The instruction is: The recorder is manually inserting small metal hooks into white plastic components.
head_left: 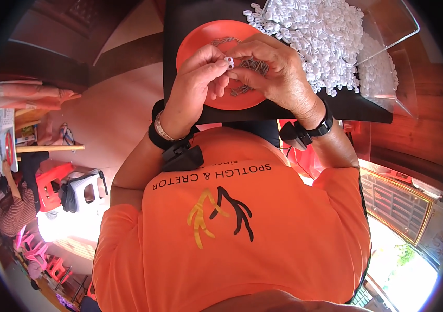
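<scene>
Between the thumb and index finger of my left hand (193, 80) is a small white plastic piece (229, 63) with dark holes in its face. My right hand (278, 65) comes in from the other side, its fingers bent and its fingertips close beside the piece; whatever they pinch, if anything, is too small to make out. Both hands are above a round orange-red plate (187, 44). Thin grey metal pins or screws (255, 66) lie on the plate, partly hidden by my hands.
A big heap of similar white pieces (325, 36) spreads over the black tabletop (349, 106) at the far right, beside a clear plastic bin (382, 67). Off to the left are a red stool (52, 182), a white stool (86, 190) and another person (16, 210).
</scene>
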Action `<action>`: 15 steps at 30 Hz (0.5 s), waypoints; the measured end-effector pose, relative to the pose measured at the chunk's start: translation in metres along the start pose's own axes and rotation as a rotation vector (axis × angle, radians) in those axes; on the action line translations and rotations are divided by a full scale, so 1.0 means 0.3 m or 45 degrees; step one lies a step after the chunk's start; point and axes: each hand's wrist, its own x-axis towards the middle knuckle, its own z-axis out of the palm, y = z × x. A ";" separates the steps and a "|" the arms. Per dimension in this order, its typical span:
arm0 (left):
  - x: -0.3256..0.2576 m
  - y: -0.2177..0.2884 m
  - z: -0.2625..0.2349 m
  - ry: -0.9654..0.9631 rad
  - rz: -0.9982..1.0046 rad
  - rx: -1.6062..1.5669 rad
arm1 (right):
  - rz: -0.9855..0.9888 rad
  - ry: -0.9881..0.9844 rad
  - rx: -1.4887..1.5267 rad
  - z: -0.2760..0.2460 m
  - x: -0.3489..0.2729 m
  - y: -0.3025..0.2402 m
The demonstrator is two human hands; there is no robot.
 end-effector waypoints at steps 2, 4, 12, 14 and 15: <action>-0.002 -0.001 0.002 0.021 0.009 0.050 | 0.024 -0.006 -0.050 0.008 0.000 -0.003; -0.001 0.001 0.004 0.054 0.024 0.098 | -0.033 0.000 -0.072 0.009 0.003 0.004; -0.002 0.015 -0.032 0.064 0.106 0.272 | -0.080 -0.052 -0.066 0.020 0.032 0.011; -0.004 0.021 -0.036 0.103 0.082 0.188 | -0.174 -0.034 -0.109 0.028 0.045 0.017; -0.005 0.019 -0.037 0.107 0.079 0.185 | -0.172 -0.039 -0.106 0.031 0.049 0.018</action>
